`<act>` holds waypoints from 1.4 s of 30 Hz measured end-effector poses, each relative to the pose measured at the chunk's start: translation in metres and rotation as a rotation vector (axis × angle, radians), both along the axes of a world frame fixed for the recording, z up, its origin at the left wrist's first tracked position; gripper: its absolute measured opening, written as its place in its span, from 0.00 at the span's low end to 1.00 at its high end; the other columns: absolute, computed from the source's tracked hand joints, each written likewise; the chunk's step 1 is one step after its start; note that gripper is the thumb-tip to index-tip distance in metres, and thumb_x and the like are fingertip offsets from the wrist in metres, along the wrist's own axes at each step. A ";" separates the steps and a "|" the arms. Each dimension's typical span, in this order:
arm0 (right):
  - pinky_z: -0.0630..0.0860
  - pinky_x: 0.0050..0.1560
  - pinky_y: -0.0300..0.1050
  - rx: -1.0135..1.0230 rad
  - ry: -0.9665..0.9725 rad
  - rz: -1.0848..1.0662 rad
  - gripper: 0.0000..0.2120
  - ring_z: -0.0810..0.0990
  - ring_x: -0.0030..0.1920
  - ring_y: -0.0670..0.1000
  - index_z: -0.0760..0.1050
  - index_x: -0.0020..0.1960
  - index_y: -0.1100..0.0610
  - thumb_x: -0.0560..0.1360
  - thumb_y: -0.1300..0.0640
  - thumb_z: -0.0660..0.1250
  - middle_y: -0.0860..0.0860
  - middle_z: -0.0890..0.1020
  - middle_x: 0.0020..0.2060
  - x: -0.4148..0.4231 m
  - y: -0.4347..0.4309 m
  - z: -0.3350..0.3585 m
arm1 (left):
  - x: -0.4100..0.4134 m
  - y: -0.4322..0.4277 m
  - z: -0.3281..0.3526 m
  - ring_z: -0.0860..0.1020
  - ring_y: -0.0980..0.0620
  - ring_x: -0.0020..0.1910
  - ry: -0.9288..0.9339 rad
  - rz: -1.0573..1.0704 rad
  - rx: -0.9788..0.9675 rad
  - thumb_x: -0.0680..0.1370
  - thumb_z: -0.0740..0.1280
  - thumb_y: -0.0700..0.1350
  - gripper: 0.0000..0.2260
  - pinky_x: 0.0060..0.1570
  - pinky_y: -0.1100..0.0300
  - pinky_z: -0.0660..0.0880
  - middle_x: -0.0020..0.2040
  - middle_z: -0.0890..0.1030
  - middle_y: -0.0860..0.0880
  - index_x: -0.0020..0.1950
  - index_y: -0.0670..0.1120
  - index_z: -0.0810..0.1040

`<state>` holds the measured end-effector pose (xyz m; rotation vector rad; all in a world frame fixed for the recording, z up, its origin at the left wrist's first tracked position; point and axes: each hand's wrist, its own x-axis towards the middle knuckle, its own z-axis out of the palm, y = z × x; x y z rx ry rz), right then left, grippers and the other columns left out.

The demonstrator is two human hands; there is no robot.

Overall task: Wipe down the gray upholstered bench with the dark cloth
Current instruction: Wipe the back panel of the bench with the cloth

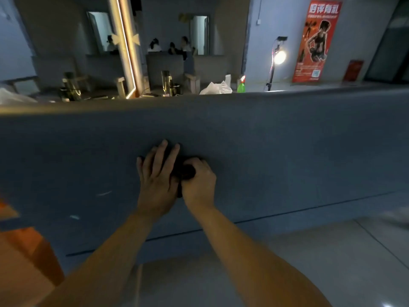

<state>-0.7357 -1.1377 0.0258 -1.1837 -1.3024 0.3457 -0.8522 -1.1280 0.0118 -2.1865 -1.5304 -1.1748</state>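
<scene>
Head camera: A person leans over the gray upholstered bench (287,151), both bare forearms reaching forward and down onto its broad fabric surface. The left hand (156,180) lies flat, fingers straight and slightly spread, pressing on the upholstery with its inner edge against the dark cloth (183,170). The right hand (199,182) is curled tight, fingers folded round the bunched cloth, which shows as a dark wad between the two hands and trails a little toward the wrist. The cloth sits on the bench near the middle of the frame, touching both hands. Two pale flecks mark the fabric to the left of the arms.

Beyond the bench's far edge stand a green spray bottle (241,85) and, just beside it, a crumpled white plastic bag (215,87). A lit lamp on a stand (279,56) glows against the wall near a red poster (316,41). Seated people are visible in the dim background. Pale floor tiles (309,262) run below the bench at right; an orange object (26,251) fills the lower left corner.
</scene>
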 end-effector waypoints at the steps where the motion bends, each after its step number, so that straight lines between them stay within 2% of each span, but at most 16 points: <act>1: 0.70 0.42 0.29 0.017 -0.052 -0.035 0.10 0.75 0.40 0.43 0.81 0.45 0.59 0.70 0.72 0.68 0.50 0.81 0.41 0.006 0.002 -0.001 | 0.000 0.004 -0.002 0.42 0.56 0.80 -0.002 0.002 -0.016 0.82 0.53 0.50 0.27 0.75 0.49 0.31 0.82 0.43 0.60 0.82 0.56 0.54; 4: 0.73 0.47 0.28 0.073 -0.064 -0.109 0.10 0.79 0.43 0.44 0.81 0.47 0.56 0.71 0.70 0.71 0.50 0.82 0.43 0.042 -0.004 -0.002 | 0.001 0.009 -0.008 0.37 0.58 0.79 0.026 0.030 -0.016 0.80 0.53 0.52 0.30 0.73 0.49 0.26 0.81 0.38 0.62 0.82 0.59 0.47; 5: 0.76 0.49 0.34 0.075 -0.052 -0.189 0.08 0.80 0.44 0.46 0.80 0.47 0.56 0.72 0.67 0.72 0.49 0.82 0.43 0.060 -0.005 -0.001 | 0.001 0.012 -0.008 0.35 0.59 0.79 0.022 0.035 -0.030 0.81 0.53 0.54 0.31 0.73 0.50 0.25 0.80 0.37 0.63 0.81 0.61 0.44; 7: 0.80 0.52 0.50 0.030 0.175 -0.402 0.07 0.80 0.44 0.49 0.78 0.48 0.54 0.74 0.64 0.71 0.49 0.81 0.43 0.109 0.001 0.006 | 0.000 0.017 -0.009 0.33 0.60 0.78 -0.001 0.039 -0.049 0.82 0.52 0.58 0.29 0.71 0.51 0.22 0.79 0.35 0.65 0.80 0.64 0.41; 9: 0.79 0.55 0.55 -0.032 0.323 -0.487 0.06 0.79 0.46 0.49 0.76 0.51 0.54 0.77 0.64 0.68 0.49 0.80 0.45 0.151 0.008 0.017 | 0.004 0.021 -0.015 0.33 0.59 0.78 -0.004 0.077 -0.019 0.83 0.52 0.61 0.30 0.71 0.50 0.23 0.79 0.34 0.65 0.80 0.64 0.40; 11: 0.79 0.57 0.54 -0.041 0.291 -0.474 0.05 0.79 0.50 0.50 0.76 0.55 0.56 0.79 0.62 0.66 0.51 0.80 0.50 0.159 0.015 0.021 | 0.008 0.026 -0.019 0.34 0.59 0.79 -0.003 0.108 0.033 0.82 0.53 0.62 0.31 0.73 0.48 0.24 0.80 0.35 0.64 0.80 0.64 0.41; 16: 0.77 0.63 0.49 -0.014 0.303 -0.366 0.16 0.80 0.59 0.52 0.78 0.65 0.55 0.80 0.65 0.64 0.53 0.82 0.60 0.100 0.020 0.013 | 0.010 0.024 -0.019 0.36 0.55 0.80 -0.003 0.103 0.091 0.80 0.57 0.62 0.33 0.74 0.43 0.28 0.81 0.37 0.60 0.82 0.60 0.44; 20: 0.77 0.65 0.50 0.011 0.183 -0.210 0.18 0.80 0.61 0.55 0.76 0.70 0.59 0.80 0.61 0.62 0.56 0.82 0.61 0.060 0.006 0.007 | 0.039 0.001 -0.011 0.47 0.41 0.81 -0.110 0.171 0.133 0.76 0.71 0.51 0.37 0.74 0.31 0.38 0.82 0.49 0.46 0.81 0.53 0.57; 23: 0.79 0.58 0.49 -0.040 0.107 -0.087 0.14 0.81 0.54 0.51 0.78 0.64 0.57 0.80 0.63 0.65 0.54 0.83 0.55 0.065 0.003 0.005 | 0.070 -0.009 0.008 0.56 0.39 0.77 0.022 0.130 0.304 0.76 0.70 0.42 0.32 0.73 0.29 0.48 0.80 0.55 0.46 0.79 0.51 0.65; 26: 0.79 0.50 0.48 0.001 -0.004 -0.122 0.09 0.79 0.49 0.51 0.79 0.58 0.57 0.77 0.62 0.68 0.51 0.79 0.54 0.082 0.007 0.008 | 0.094 -0.001 0.022 0.53 0.43 0.79 0.034 0.059 0.289 0.78 0.68 0.39 0.31 0.73 0.28 0.46 0.81 0.53 0.50 0.80 0.50 0.64; 29: 0.75 0.52 0.40 0.085 0.014 -0.245 0.08 0.75 0.48 0.50 0.81 0.55 0.60 0.76 0.66 0.68 0.52 0.72 0.55 0.087 0.014 0.012 | 0.103 0.008 0.015 0.40 0.50 0.81 -0.002 0.110 0.208 0.80 0.63 0.49 0.31 0.73 0.29 0.41 0.82 0.47 0.53 0.81 0.52 0.56; 31: 0.72 0.48 0.37 0.120 -0.012 -0.264 0.09 0.76 0.46 0.50 0.81 0.53 0.61 0.75 0.69 0.67 0.55 0.75 0.53 0.088 0.018 0.016 | 0.099 0.014 0.010 0.35 0.52 0.80 0.043 0.125 0.162 0.81 0.61 0.54 0.33 0.72 0.28 0.40 0.82 0.41 0.55 0.82 0.54 0.49; 34: 0.68 0.44 0.34 0.125 0.000 -0.340 0.08 0.76 0.42 0.51 0.81 0.48 0.64 0.73 0.70 0.66 0.58 0.79 0.46 0.122 0.027 0.012 | 0.098 0.020 0.008 0.34 0.51 0.80 0.068 0.166 0.159 0.80 0.64 0.58 0.39 0.72 0.29 0.38 0.81 0.35 0.57 0.82 0.57 0.41; 38: 0.74 0.42 0.44 0.058 0.104 -0.438 0.13 0.75 0.41 0.51 0.82 0.48 0.66 0.72 0.66 0.60 0.61 0.80 0.45 0.170 0.037 0.005 | 0.106 0.026 0.002 0.37 0.48 0.81 0.065 0.242 0.221 0.79 0.64 0.63 0.41 0.73 0.31 0.37 0.82 0.36 0.55 0.82 0.56 0.41; 40: 0.77 0.44 0.47 0.006 0.168 -0.399 0.10 0.77 0.42 0.52 0.82 0.49 0.65 0.76 0.65 0.62 0.60 0.80 0.46 0.158 0.037 0.010 | 0.106 0.029 0.001 0.34 0.47 0.80 0.069 0.243 0.224 0.79 0.64 0.60 0.41 0.72 0.32 0.33 0.81 0.34 0.54 0.82 0.56 0.39; 42: 0.78 0.48 0.47 -0.017 0.221 -0.354 0.08 0.78 0.44 0.52 0.82 0.49 0.65 0.78 0.66 0.64 0.59 0.80 0.47 0.134 0.038 0.016 | 0.107 0.032 0.004 0.31 0.47 0.79 0.089 0.247 0.218 0.81 0.60 0.53 0.38 0.70 0.27 0.35 0.80 0.31 0.54 0.81 0.56 0.36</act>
